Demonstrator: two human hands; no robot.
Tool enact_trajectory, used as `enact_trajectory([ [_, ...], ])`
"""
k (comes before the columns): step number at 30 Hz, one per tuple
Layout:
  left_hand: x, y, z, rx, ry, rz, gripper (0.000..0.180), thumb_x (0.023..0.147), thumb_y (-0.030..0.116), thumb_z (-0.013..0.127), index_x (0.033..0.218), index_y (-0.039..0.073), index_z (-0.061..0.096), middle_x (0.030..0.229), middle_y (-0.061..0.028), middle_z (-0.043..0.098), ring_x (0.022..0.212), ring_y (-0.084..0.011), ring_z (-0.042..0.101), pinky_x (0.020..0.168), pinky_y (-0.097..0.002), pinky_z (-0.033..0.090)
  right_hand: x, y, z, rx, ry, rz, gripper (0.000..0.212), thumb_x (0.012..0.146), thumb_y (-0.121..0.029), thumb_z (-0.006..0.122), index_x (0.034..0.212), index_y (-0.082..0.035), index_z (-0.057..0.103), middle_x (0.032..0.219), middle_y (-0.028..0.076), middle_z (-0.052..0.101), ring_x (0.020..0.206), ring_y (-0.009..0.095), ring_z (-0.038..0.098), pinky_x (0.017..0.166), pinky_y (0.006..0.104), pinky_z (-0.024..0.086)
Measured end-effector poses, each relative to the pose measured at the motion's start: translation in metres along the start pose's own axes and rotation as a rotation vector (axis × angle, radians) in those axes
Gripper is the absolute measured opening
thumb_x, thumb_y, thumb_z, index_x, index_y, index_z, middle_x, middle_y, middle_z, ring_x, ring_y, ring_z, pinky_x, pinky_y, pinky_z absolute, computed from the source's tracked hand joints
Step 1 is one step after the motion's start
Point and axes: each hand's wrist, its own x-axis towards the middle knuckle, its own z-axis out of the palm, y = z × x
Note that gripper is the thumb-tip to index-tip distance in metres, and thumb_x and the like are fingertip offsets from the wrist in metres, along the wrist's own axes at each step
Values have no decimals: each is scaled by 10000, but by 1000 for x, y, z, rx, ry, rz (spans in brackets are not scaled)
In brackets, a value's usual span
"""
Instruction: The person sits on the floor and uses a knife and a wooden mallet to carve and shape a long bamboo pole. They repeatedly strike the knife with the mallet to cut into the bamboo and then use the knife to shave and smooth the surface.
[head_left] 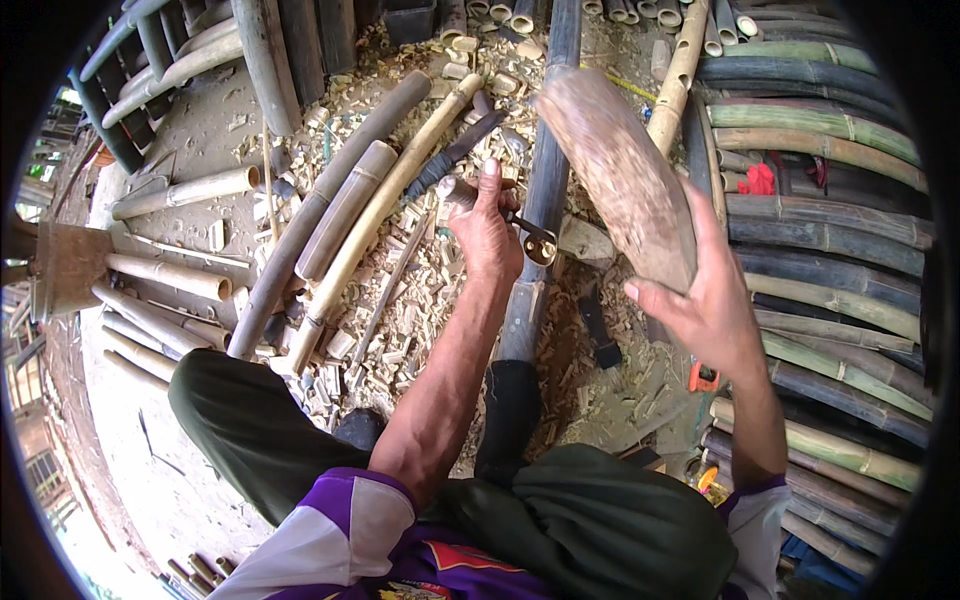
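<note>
My left hand is closed around the handle of a chisel. Its dark metal end meets the rim of a hole cut in a dark bamboo pole, which runs away from me between my legs. My right hand grips the near end of a thick wooden club, raised right of the pole and apart from the chisel. Motion blurs the club's far end. My dark-covered foot is at the pole's near end.
Wood chips litter the ground. Cut poles lie to the left, beside a dark-bladed knife. A large stack of bamboo fills the right side, with an orange saw handle near it. A pole with holes lies ahead.
</note>
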Motion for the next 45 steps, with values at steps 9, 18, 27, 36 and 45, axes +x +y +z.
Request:
enact_trajectory([
  [9,-23,-14,16,-10,-85,-63,304,945,178,779,1144,-5,640,1009,-81,683,882,-167,634,756,-316,545,58,-27,9,-583,-381,-176,1028,826,-100,808,1669,-328,265,1146,172,628,904,276,722,786,445,655],
  [18,-54,-12,3,451,-319,-96,655,947,262,758,1458,3,440,1354,-160,570,1234,-227,585,985,-402,564,51,-33,10,-468,-247,-334,1007,808,-94,807,1654,-338,317,921,129,624,636,218,636,546,379,590],
  [27,-46,-38,-6,695,-499,-7,487,956,234,723,1361,12,570,1282,-160,643,1174,-256,632,989,-397,547,21,-25,2,-329,-261,-58,1054,776,-70,761,1665,-323,255,1397,258,605,1069,413,732,1001,513,617],
  [36,-53,-9,-14,634,-341,231,82,940,79,705,942,22,763,809,-35,720,700,-90,608,639,-265,485,-2,-9,-12,-48,-144,-42,1078,748,17,761,1674,-138,232,1647,191,404,1469,380,469,1195,491,432],
  [45,-54,25,0,709,-511,77,256,972,200,700,840,-16,740,673,-6,592,639,-103,531,598,-286,426,-8,2,-17,43,-105,11,1030,736,29,754,1647,-39,277,1671,196,367,1547,332,356,1272,437,284],
])
